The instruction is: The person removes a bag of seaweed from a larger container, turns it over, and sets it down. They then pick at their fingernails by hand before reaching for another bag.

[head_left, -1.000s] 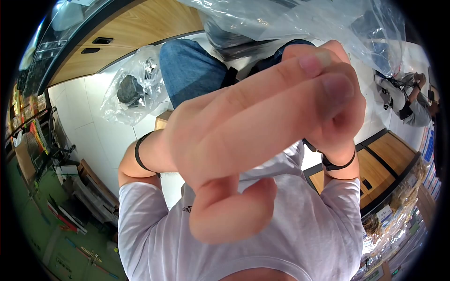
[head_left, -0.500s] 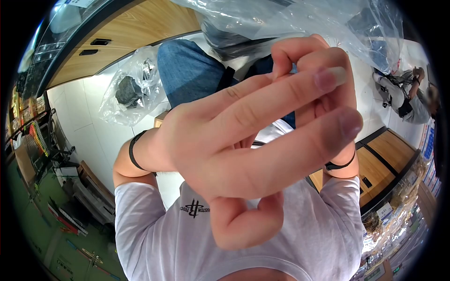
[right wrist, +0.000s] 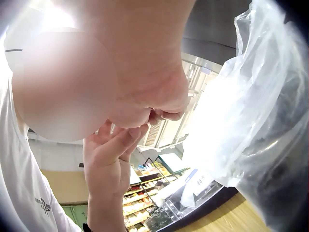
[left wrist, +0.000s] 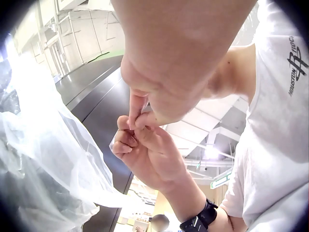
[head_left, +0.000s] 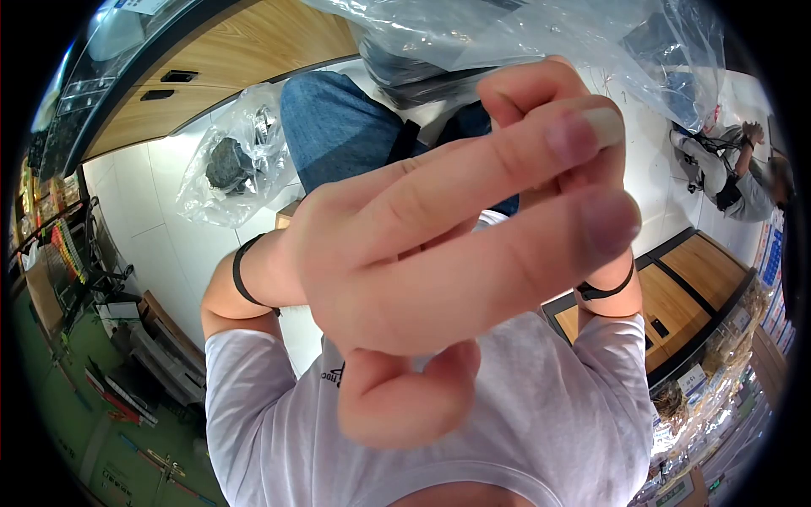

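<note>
Touching at the fingertips: left hand (head_left: pixel 431 253) and right hand (left wrist: pixel 157 162), raised in front of the chest. Left hand nearest the head camera, two long fingers stretched side by side, one digit bent below. Right hand mostly hidden behind it, some fingers bent. Digits of each close together at the contact; cannot tell whether either clamps anything, as the meeting point is too small and covered to read.

Wrists: black band (head_left: pixel 239 275) on the left, black watch (left wrist: pixel 203 218) on the right.

Beyond the hands: large clear plastic (head_left: pixel 507 34), crumpled, past the knees; both wrist views show it near the hands. Jeans (head_left: pixel 325 127) below, knees bent. White shirt (head_left: pixel 541 406), dark print on chest.

Left of the knees, on white tiles (head_left: pixel 144 198): clear bag (head_left: pixel 198 198) with a dark bundle (head_left: pixel 230 165) inside. Wood-front cabinets (head_left: pixel 245 51) ahead left, more drawers (head_left: pixel 705 275) at right. Another person (head_left: pixel 743 198), far right.
</note>
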